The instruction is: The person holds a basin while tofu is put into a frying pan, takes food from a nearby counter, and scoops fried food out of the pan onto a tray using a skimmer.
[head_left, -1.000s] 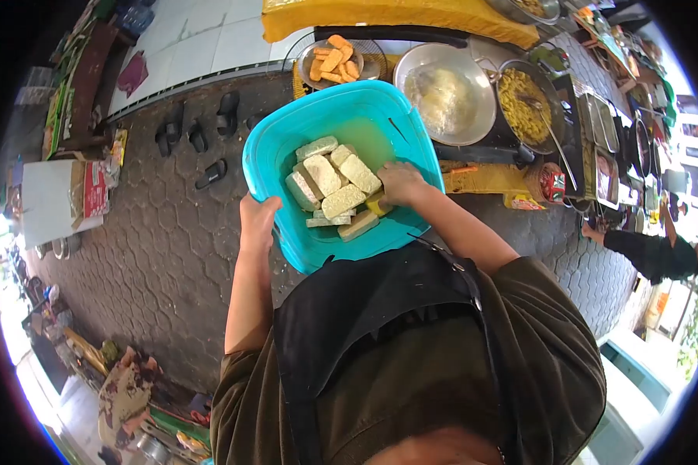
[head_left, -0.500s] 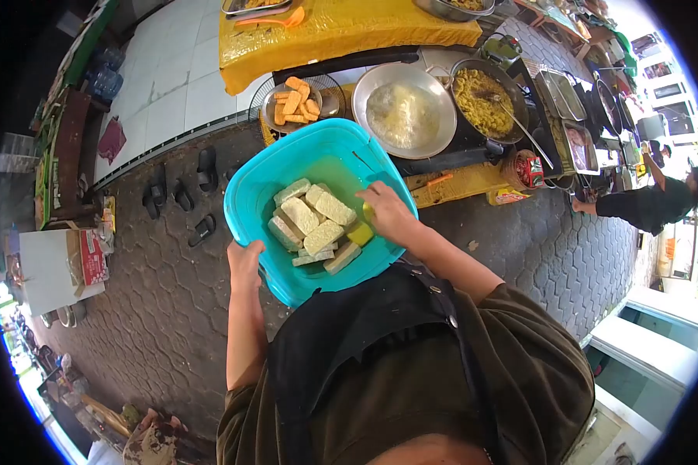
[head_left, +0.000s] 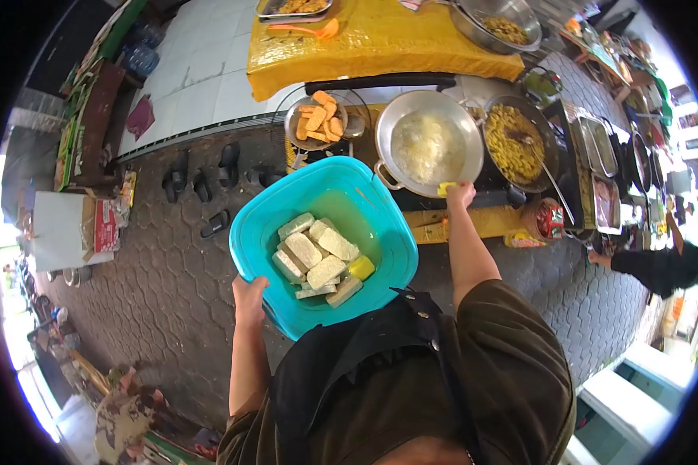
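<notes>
My left hand (head_left: 250, 301) is closed on the left rim of a turquoise plastic basin (head_left: 248, 213), which rests against my apron. Inside, pale tempeh blocks (head_left: 327, 271) lie piled in shallow yellowish liquid beside a yellow tofu piece (head_left: 361, 268). Out to the right, my right hand (head_left: 461, 194) pinches another small yellow tofu piece (head_left: 445, 188) at the near edge of a wide metal wok (head_left: 385, 128). Pale bubbling oil fills the wok, and what fries under the foam is hard to make out.
Fried orange-brown pieces (head_left: 315, 124) sit in a strainer left of the wok. A dark pan of yellow food (head_left: 520, 143) with a ladle stands to its right. Behind is a yellow-covered table (head_left: 395, 46). Sandals (head_left: 215, 223) lie on the paving; another person (head_left: 655, 267) is at far right.
My right hand has left the basin and reached out to the wok with a yellow tofu piece. The basin sits slightly lower in view, still held by my left hand.
</notes>
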Demonstrator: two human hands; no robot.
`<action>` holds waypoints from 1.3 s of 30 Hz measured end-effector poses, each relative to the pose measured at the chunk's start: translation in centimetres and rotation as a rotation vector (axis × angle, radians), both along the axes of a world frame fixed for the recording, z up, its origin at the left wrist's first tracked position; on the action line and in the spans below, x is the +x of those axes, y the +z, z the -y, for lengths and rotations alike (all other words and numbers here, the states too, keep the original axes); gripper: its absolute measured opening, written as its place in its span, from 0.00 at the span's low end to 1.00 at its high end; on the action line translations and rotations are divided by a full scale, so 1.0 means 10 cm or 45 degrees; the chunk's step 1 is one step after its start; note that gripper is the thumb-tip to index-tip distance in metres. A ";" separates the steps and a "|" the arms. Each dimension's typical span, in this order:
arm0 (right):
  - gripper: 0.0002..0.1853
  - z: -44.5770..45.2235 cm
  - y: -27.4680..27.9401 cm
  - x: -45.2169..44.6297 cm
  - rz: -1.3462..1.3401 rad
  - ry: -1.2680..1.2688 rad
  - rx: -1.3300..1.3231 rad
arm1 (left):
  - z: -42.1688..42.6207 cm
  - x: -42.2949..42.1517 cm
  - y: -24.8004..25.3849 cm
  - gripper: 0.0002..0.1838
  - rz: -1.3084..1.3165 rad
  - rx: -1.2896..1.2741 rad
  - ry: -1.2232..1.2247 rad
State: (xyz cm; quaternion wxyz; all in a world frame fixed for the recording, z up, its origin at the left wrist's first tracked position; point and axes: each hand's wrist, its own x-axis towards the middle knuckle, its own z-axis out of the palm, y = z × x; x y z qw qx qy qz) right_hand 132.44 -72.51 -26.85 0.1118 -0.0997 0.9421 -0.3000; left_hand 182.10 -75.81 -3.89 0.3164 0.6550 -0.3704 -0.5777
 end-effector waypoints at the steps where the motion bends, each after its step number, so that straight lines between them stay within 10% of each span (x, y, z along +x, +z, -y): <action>1: 0.21 0.03 -0.10 -0.03 0.037 -0.070 -0.015 | -0.01 0.00 -0.01 0.11 0.004 0.010 -0.005; 8: 0.22 -0.17 -0.26 -0.16 0.048 -0.073 0.039 | -0.08 0.03 0.03 0.12 0.006 -0.042 0.024; 11: 0.15 -0.38 0.47 0.18 -0.006 0.157 -0.158 | -0.07 0.12 -0.01 0.13 -0.026 -0.038 0.025; 16: 0.11 -0.46 2.08 1.57 -0.268 1.299 -0.675 | 0.04 0.17 0.07 0.13 -0.031 -0.042 -0.014; 19: 0.10 -0.50 2.10 2.15 -0.228 1.768 -0.189 | 0.08 0.19 0.11 0.13 -0.104 -0.087 -0.085; 21: 0.17 -0.44 1.91 2.44 -0.091 1.761 0.453 | 0.12 0.19 0.11 0.12 -0.163 -0.128 -0.130; 31: 0.36 -0.43 1.63 2.87 0.106 1.542 0.664 | 0.25 0.32 0.04 0.12 -0.114 -0.114 -0.222; 39: 0.29 -0.42 1.54 2.93 -0.331 1.559 0.466 | 0.29 0.39 0.00 0.10 -0.111 -0.084 -0.222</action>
